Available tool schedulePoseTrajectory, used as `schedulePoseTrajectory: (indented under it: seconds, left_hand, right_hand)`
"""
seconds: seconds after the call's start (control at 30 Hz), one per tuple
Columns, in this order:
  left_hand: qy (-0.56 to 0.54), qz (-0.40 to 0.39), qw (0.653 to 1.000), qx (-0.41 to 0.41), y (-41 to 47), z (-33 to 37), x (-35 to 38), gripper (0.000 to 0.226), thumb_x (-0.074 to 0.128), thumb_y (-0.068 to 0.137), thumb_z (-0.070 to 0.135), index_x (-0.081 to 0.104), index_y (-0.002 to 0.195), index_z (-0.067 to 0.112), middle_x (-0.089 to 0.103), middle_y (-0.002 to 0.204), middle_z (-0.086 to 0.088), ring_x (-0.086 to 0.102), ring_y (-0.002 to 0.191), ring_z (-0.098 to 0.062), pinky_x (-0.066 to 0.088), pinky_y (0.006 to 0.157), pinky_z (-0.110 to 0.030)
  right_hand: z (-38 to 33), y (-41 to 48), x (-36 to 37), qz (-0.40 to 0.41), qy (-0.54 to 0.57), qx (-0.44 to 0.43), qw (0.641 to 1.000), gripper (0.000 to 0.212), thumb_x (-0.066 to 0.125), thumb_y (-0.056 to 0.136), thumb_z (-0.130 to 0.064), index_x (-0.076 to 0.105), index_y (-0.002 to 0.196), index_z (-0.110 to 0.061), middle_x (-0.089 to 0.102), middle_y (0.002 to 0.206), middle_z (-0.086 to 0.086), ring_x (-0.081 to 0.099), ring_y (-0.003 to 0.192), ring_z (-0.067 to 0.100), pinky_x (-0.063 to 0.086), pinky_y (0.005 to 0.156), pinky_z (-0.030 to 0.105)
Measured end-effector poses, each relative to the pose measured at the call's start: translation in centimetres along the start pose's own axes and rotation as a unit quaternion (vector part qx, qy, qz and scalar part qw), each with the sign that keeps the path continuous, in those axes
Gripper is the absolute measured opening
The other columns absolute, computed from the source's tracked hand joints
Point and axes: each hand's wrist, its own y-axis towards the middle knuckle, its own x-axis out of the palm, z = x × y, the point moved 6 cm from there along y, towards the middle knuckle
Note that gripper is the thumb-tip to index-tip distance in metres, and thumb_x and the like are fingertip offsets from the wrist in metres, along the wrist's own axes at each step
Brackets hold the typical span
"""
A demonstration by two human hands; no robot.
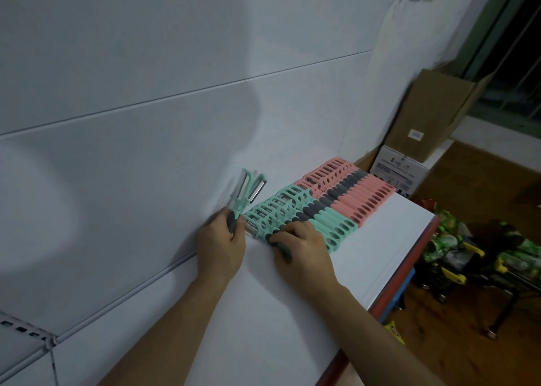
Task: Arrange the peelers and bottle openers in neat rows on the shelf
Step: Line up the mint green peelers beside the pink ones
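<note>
On the white shelf [307, 292] lie two tight rows of peelers: a pink row [363, 198] at the far end and a mint-green row [319, 218] nearer me, all with dark grey grips. My left hand [221, 248] grips a small bunch of mint-green peelers [248, 191] by their handles, heads pointing up against the back panel. My right hand [304, 246] rests at the near end of the green row, its fingers curled round the dark handle of a peeler [284, 246] lying there.
The white back panel [146, 151] rises directly behind the rows. A brown carton [430, 113] and a white box [398, 169] stand past the shelf's far end. Below the red front edge [392, 292], a trolley with green packets [468, 254] sits on the brown floor.
</note>
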Motion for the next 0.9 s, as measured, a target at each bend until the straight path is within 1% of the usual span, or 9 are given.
schedulePoseTrajectory:
  seconds: [0.17, 0.27, 0.33, 0.4, 0.53, 0.67, 0.77, 0.83, 0.9]
  left_hand:
    - [-0.004, -0.002, 1.000, 0.006, 0.1, 0.2, 0.1, 0.018, 0.064, 0.096, 0.019, 0.063, 0.083, 0.006, 0.067, 0.073, -0.007, 0.060, 0.069, -0.028, 0.046, 0.062, -0.036]
    - [-0.042, -0.010, 0.998, 0.034, 0.2, 1.0, 0.1, 0.011, 0.068, 0.092, 0.013, 0.059, 0.086, 0.014, 0.061, 0.071, 0.008, 0.055, 0.065, -0.007, 0.040, 0.059, -0.010]
    - [-0.104, -0.036, 0.993, 0.047, 0.4, 1.3, 0.2, 0.014, 0.064, 0.084, 0.012, 0.055, 0.089, 0.022, 0.060, 0.073, 0.013, 0.057, 0.068, 0.001, 0.039, 0.060, -0.004]
    - [-0.184, -0.085, 0.979, 0.036, 0.5, 1.2, 0.8, 0.013, 0.058, 0.083, 0.013, 0.051, 0.088, 0.022, 0.058, 0.074, 0.011, 0.054, 0.063, -0.005, 0.041, 0.058, -0.014]
    - [-0.398, -0.186, 0.897, -0.050, 0.2, 0.8, 1.9, 0.009, 0.052, 0.085, 0.008, 0.056, 0.079, 0.013, 0.050, 0.069, -0.012, 0.041, 0.056, -0.022, 0.031, 0.051, -0.034]
    - [-0.391, -0.301, 0.869, -0.032, -0.6, 0.9, 2.5, 0.007, 0.055, 0.080, 0.014, 0.058, 0.074, 0.010, 0.047, 0.066, -0.013, 0.042, 0.059, -0.022, 0.034, 0.056, -0.033]
    - [-0.414, -0.344, 0.840, -0.068, -1.1, 0.9, 2.8, 0.020, 0.049, 0.077, 0.007, 0.068, 0.084, 0.006, 0.058, 0.075, -0.010, 0.053, 0.068, -0.020, 0.043, 0.059, -0.026]
    - [-0.424, -0.334, 0.839, -0.071, -1.2, 1.1, 2.7, 0.037, 0.043, 0.080, 0.002, 0.077, 0.091, 0.013, 0.067, 0.080, -0.005, 0.062, 0.075, -0.014, 0.049, 0.065, -0.023]
    - [-0.386, -0.281, 0.878, -0.015, -0.8, 1.5, 1.9, 0.039, 0.043, 0.083, 0.002, 0.077, 0.086, 0.019, 0.068, 0.076, 0.000, 0.062, 0.073, -0.013, 0.049, 0.067, -0.024]
  right_hand:
    - [-0.1, -0.1, 0.1, -0.001, -0.016, -0.010, 1.000, 0.019, 0.068, 0.087, -0.009, 0.076, 0.102, -0.019, 0.067, 0.097, -0.001, 0.055, 0.088, 0.024, 0.047, 0.071, 0.041]
    - [0.0, -0.2, 0.2, 0.005, -0.022, -0.022, 0.999, 0.016, 0.066, 0.091, -0.012, 0.076, 0.102, -0.019, 0.066, 0.098, -0.001, 0.056, 0.089, 0.025, 0.045, 0.071, 0.040]
    - [-0.1, -0.3, 0.1, 0.014, -0.029, -0.025, 0.999, 0.014, 0.068, 0.091, -0.014, 0.075, 0.101, -0.020, 0.066, 0.098, -0.002, 0.057, 0.090, 0.026, 0.043, 0.071, 0.039]
    - [-0.3, -0.4, -0.3, 0.034, -0.035, -0.024, 0.999, 0.014, 0.074, 0.088, -0.019, 0.074, 0.103, -0.019, 0.066, 0.100, -0.002, 0.058, 0.093, 0.026, 0.043, 0.072, 0.038]
    - [-0.6, -0.3, -1.5, 0.082, -0.002, 0.007, 0.997, 0.026, 0.072, 0.091, -0.032, 0.071, 0.109, -0.012, 0.066, 0.105, 0.001, 0.058, 0.099, 0.024, 0.046, 0.081, 0.038]
    - [-1.7, 0.7, -2.3, 0.063, 0.130, 0.080, 0.986, 0.036, 0.058, 0.095, -0.043, 0.070, 0.117, -0.017, 0.064, 0.113, -0.005, 0.052, 0.106, 0.009, 0.039, 0.093, 0.016]
    - [-3.9, 0.9, -2.0, 0.034, 0.170, 0.064, 0.983, 0.021, 0.062, 0.093, -0.034, 0.071, 0.111, -0.025, 0.063, 0.107, -0.015, 0.051, 0.101, 0.002, 0.038, 0.088, 0.013]
    - [-4.3, 0.3, -1.8, 0.049, 0.202, 0.088, 0.974, 0.013, 0.062, 0.094, -0.029, 0.069, 0.104, -0.027, 0.062, 0.098, -0.019, 0.055, 0.094, 0.005, 0.046, 0.084, 0.020]
    - [-3.5, -0.2, -1.7, 0.069, 0.266, 0.171, 0.946, 0.011, 0.059, 0.098, -0.028, 0.066, 0.098, -0.019, 0.068, 0.093, -0.008, 0.065, 0.088, 0.017, 0.056, 0.078, 0.044]
